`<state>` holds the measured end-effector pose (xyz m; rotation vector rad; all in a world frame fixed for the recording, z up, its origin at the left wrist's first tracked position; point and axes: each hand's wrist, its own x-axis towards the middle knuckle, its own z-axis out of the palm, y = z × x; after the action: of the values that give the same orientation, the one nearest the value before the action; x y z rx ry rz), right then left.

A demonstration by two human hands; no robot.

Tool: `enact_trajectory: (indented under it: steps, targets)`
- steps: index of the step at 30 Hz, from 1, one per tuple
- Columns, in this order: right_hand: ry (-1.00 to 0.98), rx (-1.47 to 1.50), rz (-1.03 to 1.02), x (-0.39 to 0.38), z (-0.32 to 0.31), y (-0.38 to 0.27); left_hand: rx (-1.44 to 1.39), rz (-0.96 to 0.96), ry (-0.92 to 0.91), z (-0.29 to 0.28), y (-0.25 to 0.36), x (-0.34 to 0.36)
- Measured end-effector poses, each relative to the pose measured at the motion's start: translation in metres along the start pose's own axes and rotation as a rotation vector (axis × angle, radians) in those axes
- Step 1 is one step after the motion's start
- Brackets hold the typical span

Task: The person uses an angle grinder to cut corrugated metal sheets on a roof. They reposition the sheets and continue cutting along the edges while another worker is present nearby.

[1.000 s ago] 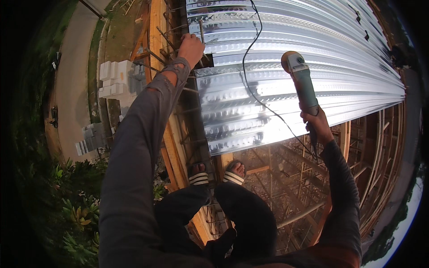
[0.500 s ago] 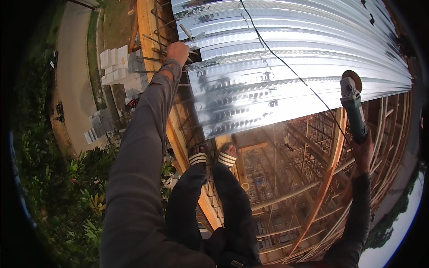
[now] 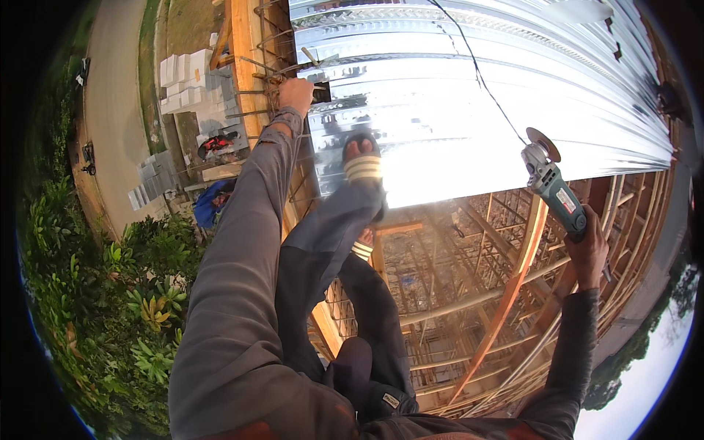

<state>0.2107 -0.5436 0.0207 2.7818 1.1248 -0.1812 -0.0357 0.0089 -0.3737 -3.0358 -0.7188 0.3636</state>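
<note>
In my right hand (image 3: pixel 589 253) is a green and grey angle grinder (image 3: pixel 563 202), gripped at the rear end of its body. Its round brown disc (image 3: pixel 543 144) points up and away from me, over the near edge of the shiny ribbed metal decking (image 3: pixel 455 132). My left hand (image 3: pixel 296 95) is closed at the left edge of the decking, around a steel reinforcing bar whose end pokes out beside the fist. The fingers' far side is hidden. One of my feet, in a striped sandal (image 3: pixel 363 165), is on the decking; the other is behind it, lower down.
A dark cable (image 3: pixel 477 70) runs over the decking towards the grinder. Reinforcing bars and a timber formwork board (image 3: pixel 249 51) line the left edge, with a drop to pale blocks (image 3: pixel 185 77) and shrubs (image 3: pixel 150 293). Right of my legs, wooden props and poles (image 3: pixel 469 293) span an open drop.
One foot has stepped forward onto the decking. The grinder has moved left and tilted, held in my right hand. My left hand stays at the bars.
</note>
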Motion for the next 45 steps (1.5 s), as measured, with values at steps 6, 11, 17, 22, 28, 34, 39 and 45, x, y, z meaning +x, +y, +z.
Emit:
enact_trajectory:
  steps: [6,11,17,22,28,34,39,45]
  targets:
    - [-0.153,0.044,-0.154,0.092,-0.046,-0.035,-0.041,-0.184,-0.090,0.003,0.015,-0.005]
    - [-0.448,0.057,-0.223,0.224,-0.047,-0.099,0.113,-0.163,-0.100,0.002,0.022,-0.013]
    - [-0.673,0.254,-0.361,0.343,0.001,-0.176,0.032,-0.241,-0.088,0.005,0.030,-0.017]
    - [-0.745,0.220,-0.483,0.409,0.029,-0.240,-0.041,-0.413,-0.174,0.033,0.050,-0.012]
    - [-1.076,0.591,-0.235,0.452,0.095,-0.240,-0.162,-0.766,-0.216,0.008,0.063,0.015]
    - [-1.466,1.009,0.058,0.500,0.168,-0.215,-0.398,-0.961,-0.140,0.007,0.068,0.020]
    - [-1.513,1.079,0.171,0.510,0.198,-0.208,-0.354,-1.145,-0.072,-0.007,0.067,0.022]
    - [-1.686,0.738,-0.133,0.541,0.202,-0.253,-0.222,-1.247,-0.128,-0.012,0.072,0.027]
